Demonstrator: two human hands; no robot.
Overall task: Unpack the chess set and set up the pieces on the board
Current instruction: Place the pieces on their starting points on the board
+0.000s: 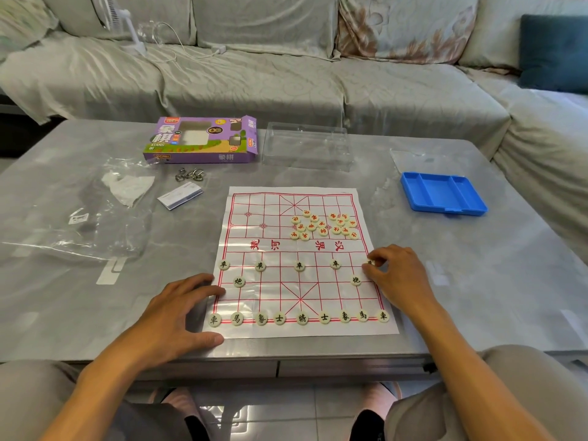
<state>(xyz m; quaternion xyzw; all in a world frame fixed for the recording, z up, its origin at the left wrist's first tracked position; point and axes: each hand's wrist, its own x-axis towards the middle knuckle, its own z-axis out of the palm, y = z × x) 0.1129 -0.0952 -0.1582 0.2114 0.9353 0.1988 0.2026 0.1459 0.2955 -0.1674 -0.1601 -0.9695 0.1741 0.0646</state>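
Pawn (369, 263) at the board's (305, 332) right edge sits pinched in right-hand fingers (375, 254); left hand (183, 308) fingers lie spread, pressing the board's left edge.

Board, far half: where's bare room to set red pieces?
Free: the board's far left quarter and top rows, bordered by its red frame and the red pile. Crowded: the pile right of centre, and the near half with black pieces, where the right hand pinches a pawn.

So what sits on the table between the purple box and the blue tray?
In the head view, only the clear plastic insert lies between the purple box and the blue tray.
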